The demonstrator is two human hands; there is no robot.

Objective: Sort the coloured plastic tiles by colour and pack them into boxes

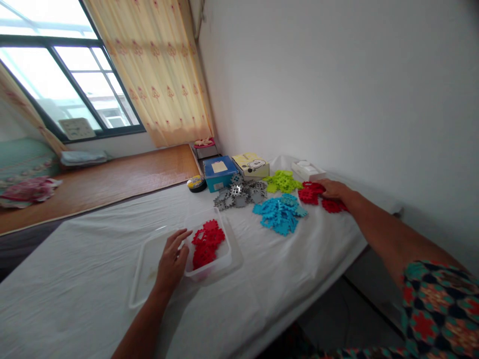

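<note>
In the head view, the right arm (377, 229) stretches out right of the tub (211, 270). The right hand (334, 190) bends over the red pile (310, 193), its fingertips hidden; I cannot tell their grip. Red pieces (208, 243) lie inside the tub. The left hand (173, 259), fingers loosely parted around nothing, is at its left rim, partly covering the lid (144, 271).

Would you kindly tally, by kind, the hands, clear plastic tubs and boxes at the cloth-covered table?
Hands: 2 (left hand at the tub's edge, right hand on the loose red pieces)
Clear plastic tub: 1
Boxes: 3 (blue box, yellow box, white box)
Total: 6
</note>
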